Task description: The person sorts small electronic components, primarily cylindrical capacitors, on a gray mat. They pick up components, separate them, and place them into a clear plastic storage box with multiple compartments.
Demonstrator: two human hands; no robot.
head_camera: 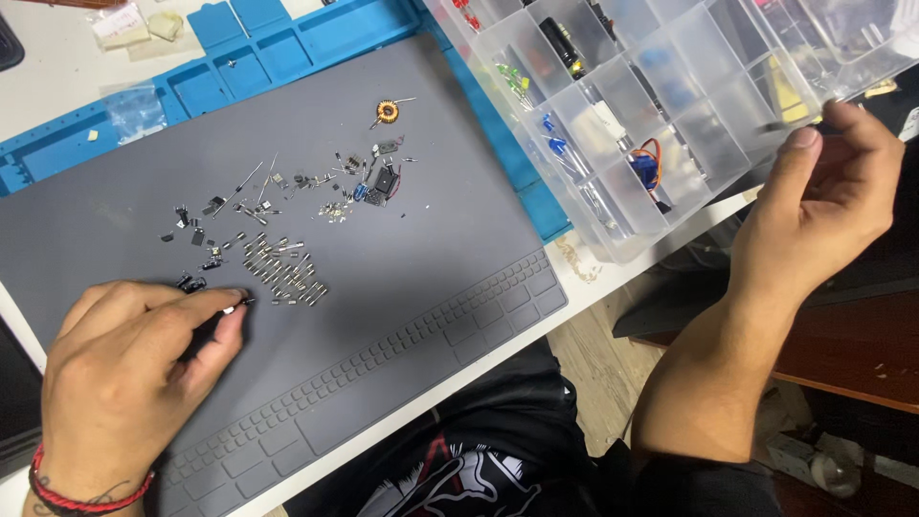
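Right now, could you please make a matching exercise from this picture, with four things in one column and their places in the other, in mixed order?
Things:
1. copper coil
2. left hand
3. right hand
4. clear compartment box

Places:
A. gripping the near right corner of the box
B. at the top of the grey mat, above the scattered parts
C. tilted over the right edge of the blue mat
D. on the mat's lower left, pinching a small dark part

Pairs: 1-B, 2-D, 3-A, 4-C
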